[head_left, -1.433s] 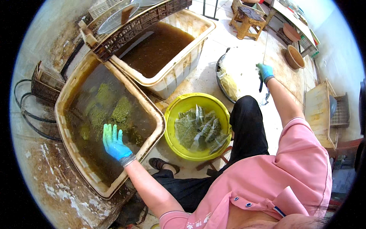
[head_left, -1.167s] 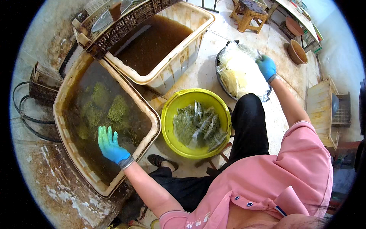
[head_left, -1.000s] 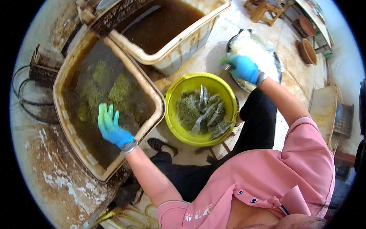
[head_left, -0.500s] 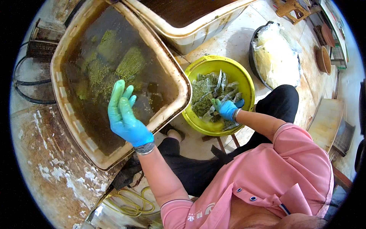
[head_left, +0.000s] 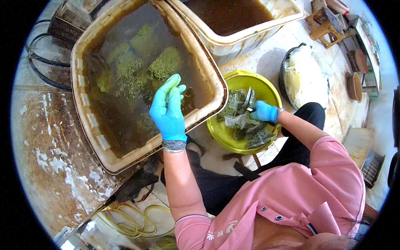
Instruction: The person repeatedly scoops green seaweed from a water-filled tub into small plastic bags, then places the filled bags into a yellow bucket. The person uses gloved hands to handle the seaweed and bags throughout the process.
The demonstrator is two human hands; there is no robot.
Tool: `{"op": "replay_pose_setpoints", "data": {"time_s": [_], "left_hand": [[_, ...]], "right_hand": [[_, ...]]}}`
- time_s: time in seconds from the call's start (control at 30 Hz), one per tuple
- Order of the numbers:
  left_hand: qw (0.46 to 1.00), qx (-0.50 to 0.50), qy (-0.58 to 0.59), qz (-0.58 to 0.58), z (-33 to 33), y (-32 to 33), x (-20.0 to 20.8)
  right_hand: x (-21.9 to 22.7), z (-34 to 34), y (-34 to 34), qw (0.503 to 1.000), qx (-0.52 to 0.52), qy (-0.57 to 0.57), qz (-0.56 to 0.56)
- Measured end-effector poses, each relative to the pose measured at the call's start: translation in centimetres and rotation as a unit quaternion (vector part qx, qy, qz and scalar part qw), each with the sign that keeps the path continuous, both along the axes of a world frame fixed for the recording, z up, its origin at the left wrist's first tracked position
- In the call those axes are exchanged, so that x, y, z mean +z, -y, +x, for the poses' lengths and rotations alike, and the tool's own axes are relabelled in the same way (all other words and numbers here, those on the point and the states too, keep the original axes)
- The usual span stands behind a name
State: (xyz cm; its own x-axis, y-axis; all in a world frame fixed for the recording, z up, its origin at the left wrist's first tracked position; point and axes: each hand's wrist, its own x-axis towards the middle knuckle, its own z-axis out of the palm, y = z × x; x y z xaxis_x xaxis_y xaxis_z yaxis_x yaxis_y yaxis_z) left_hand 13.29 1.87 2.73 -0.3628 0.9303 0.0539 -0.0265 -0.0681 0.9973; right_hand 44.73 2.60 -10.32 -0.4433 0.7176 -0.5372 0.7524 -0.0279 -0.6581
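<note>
My left hand, in a blue glove with green-stained fingertips, hovers over the near right side of a large tub of brown water. Its fingers are stretched and slightly curved, with nothing visible between them. Green granular clumps show in the tub's water. Inside a yellow basin, my right hand, also gloved in blue, has its fingers closed on a clear plastic bag. Similar clear bags with green contents lie around it. The right fingertips are partly hidden.
A second tub of brown liquid stands behind. Beyond the basin sits a black tub heaped with clear plastic. A wooden stool and a brown pot are at the far right. A yellow hose lies coiled at lower left.
The view has shifted, so the tub and basin appear further right. My right hand has pulled at the bags, which now lie differently, with yellow basin floor showing. My left hand stays raised over the tub.
</note>
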Motion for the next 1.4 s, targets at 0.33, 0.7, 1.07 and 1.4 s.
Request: {"op": "replay_pose_setpoints", "data": {"time_s": [0.33,0.7,1.07,1.4], "left_hand": [[0.886,-0.338,0.236,-0.211,0.9,2.1,2.7],[0.864,-0.223,0.451,-0.023,-0.7,4.5,1.8],[0.964,-0.092,0.247,0.024,-4.9,3.9,0.8],[0.975,-0.049,0.215,0.000,-6.4,5.6,0.2]], "right_hand": [[20.7,2.0,0.0,0.881,-0.280,-0.373,-0.083],[26.6,-11.3,1.3,0.877,0.292,-0.098,0.370],[26.7,-23.4,-3.4,0.851,0.309,0.174,0.388],[23.6,-24.5,-7.4,0.844,0.338,0.221,0.353]]}}
